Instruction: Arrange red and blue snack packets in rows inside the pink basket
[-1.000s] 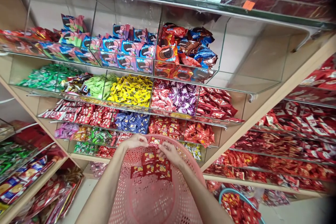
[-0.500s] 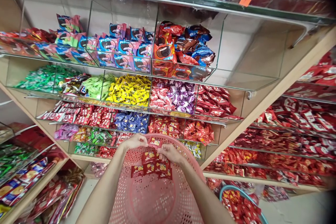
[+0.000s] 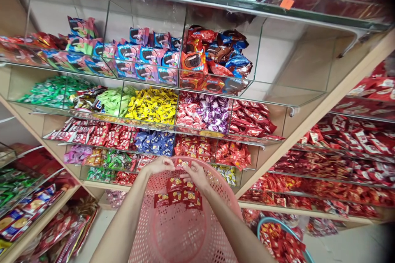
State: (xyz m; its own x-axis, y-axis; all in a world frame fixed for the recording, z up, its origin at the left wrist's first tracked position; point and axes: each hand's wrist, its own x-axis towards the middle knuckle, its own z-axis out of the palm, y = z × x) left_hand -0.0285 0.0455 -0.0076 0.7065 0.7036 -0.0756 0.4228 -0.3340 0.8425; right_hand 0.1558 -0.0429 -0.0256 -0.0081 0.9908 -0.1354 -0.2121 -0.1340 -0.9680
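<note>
Over the far rim of a pink perforated plastic basket [image 3: 179, 236], my left hand [image 3: 159, 166] pinches the left edge of a small red candy packet [image 3: 179, 164]. From the other side my right hand [image 3: 197, 176] has its thumb and forefinger on the same packet, its remaining fingers loosely extended beneath. Below the hands, several similar red packets [image 3: 175, 197] with yellow-orange round prints lie against the basket's far inner side. A shelf bin of red packets [image 3: 196, 148] stands just beyond the rim.
Glass-fronted shelves ahead hold yellow-wrapped candies [image 3: 152, 107], blue packets [image 3: 154, 143] and cookie packs [image 3: 148, 55]. A blue-rimmed tub [image 3: 268, 220] of red packets sits on the floor at lower right. More stocked shelves flank both sides, with a wooden panel [image 3: 308, 119] at right.
My right hand has shifted slightly up and left, its fingers loosening from a tighter curl and covering more of the packet. My left hand and the packets in the basket stay nearly in place.
</note>
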